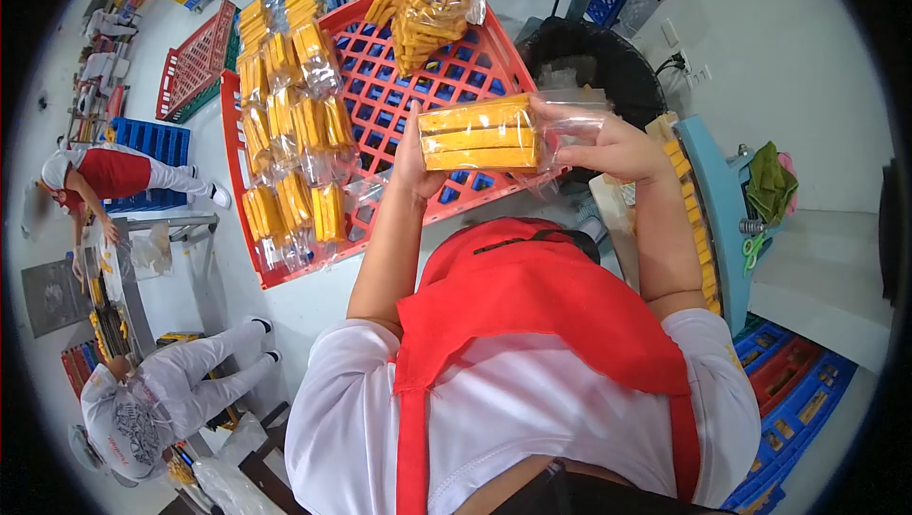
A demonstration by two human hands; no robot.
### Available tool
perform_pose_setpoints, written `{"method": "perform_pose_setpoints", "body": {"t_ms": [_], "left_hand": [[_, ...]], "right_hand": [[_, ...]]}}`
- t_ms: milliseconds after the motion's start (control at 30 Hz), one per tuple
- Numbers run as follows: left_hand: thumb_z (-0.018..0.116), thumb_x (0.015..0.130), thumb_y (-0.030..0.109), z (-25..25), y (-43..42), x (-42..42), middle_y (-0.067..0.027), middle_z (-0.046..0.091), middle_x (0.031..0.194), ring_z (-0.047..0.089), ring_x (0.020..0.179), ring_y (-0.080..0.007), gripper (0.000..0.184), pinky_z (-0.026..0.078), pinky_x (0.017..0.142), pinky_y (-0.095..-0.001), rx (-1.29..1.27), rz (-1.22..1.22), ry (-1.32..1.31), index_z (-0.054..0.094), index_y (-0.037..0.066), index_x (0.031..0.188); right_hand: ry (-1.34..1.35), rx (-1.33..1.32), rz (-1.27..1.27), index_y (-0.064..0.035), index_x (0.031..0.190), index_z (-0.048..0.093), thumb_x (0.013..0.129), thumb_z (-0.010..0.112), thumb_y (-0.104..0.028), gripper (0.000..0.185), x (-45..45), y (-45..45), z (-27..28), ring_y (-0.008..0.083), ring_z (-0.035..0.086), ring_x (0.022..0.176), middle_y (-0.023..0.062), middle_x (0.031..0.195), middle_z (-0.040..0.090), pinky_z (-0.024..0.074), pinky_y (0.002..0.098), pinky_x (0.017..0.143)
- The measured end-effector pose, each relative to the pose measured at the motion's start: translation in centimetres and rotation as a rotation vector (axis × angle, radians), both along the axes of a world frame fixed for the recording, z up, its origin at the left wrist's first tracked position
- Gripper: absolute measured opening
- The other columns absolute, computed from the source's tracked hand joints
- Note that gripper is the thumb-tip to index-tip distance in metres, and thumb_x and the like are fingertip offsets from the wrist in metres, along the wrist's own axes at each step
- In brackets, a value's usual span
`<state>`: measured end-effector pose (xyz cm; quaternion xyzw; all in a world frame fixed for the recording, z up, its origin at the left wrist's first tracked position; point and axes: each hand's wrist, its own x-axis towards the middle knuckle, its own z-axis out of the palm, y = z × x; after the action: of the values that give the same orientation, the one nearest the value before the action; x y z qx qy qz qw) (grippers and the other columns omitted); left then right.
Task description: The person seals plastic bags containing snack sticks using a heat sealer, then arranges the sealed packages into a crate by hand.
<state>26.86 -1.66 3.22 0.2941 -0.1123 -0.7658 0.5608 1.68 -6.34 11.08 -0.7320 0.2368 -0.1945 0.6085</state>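
Between my two hands is a clear plastic bag of yellow bars (480, 135), stacked in layers. My left hand (411, 159) grips its left end. With the fingers of my right hand (613, 144) I hold the right end, where loose clear film gathers. Below the bag lies a red plastic crate (380, 87) with a lattice bottom. Rows of similar filled bags (294, 125) cover its left side. A larger clear bag of loose yellow sticks (432, 21) rests at its far end.
Right of the crate stands a bin with a black liner (608, 59). A light-blue machine (717, 220) with a row of yellow pieces is beside my right arm. Two co-workers, one in a red apron (119, 173), work at tables on the left. Blue crates (798, 410) sit at lower right.
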Motion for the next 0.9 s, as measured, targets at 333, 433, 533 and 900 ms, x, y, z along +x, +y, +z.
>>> {"method": "perform_pose_setpoints", "body": {"t_ms": [333, 433, 533, 900], "left_hand": [[0.027, 0.086, 0.053, -12.1, 4.3, 4.0, -0.0111, 0.055, 0.103, 0.056, 0.087, -0.024, 0.058, 0.049, 0.066, -0.0367, 0.448, -0.012, -0.132, 0.045, 0.004, 0.113], [0.038, 0.088, 0.039, -17.9, 6.5, 6.8, -0.005, 0.058, 0.081, 0.054, 0.065, -0.0163, 0.041, 0.044, 0.053, -0.0308, 0.612, 0.222, -0.459, 0.054, 0.003, 0.1], [0.045, 0.085, 0.032, -18.9, 8.1, 10.0, -0.0012, 0.05, 0.067, 0.044, 0.057, -0.0147, 0.03, 0.038, 0.055, -0.0319, 0.481, 0.582, -0.676, 0.055, 0.004, 0.092], [0.066, 0.068, 0.029, -15.0, 17.9, 16.2, -0.0117, 0.04, 0.121, 0.034, 0.115, -0.0294, 0.06, 0.026, 0.092, -0.0526, 1.124, 0.264, -1.945, 0.038, 0.017, 0.12]], "right_hand": [[0.067, 0.948, -0.316, -0.0031, 0.094, 0.053, 0.085, 0.051, -0.023, 0.022, 3.5, 2.4, -6.6, 0.0209, 0.059, 0.082, 0.0099, 0.093, 0.059, 0.0487, 0.0316, 0.069], [0.029, 1.04, -0.332, -0.0034, 0.095, 0.053, 0.085, 0.05, -0.024, 0.023, 5.1, 3.0, -10.5, 0.0202, 0.058, 0.084, 0.0102, 0.094, 0.059, 0.0474, 0.0327, 0.073], [-0.129, 1.127, -0.366, -0.004, 0.098, 0.052, 0.086, 0.049, -0.02, 0.021, 4.5, 3.1, -14.0, 0.022, 0.057, 0.089, 0.0114, 0.1, 0.057, 0.0472, 0.0339, 0.074], [0.199, 1.087, -0.411, -0.0044, 0.088, 0.055, 0.083, 0.052, -0.017, 0.014, 2.0, 5.4, -17.3, 0.0156, 0.058, 0.072, 0.0068, 0.081, 0.059, 0.0474, 0.0283, 0.065]]}}
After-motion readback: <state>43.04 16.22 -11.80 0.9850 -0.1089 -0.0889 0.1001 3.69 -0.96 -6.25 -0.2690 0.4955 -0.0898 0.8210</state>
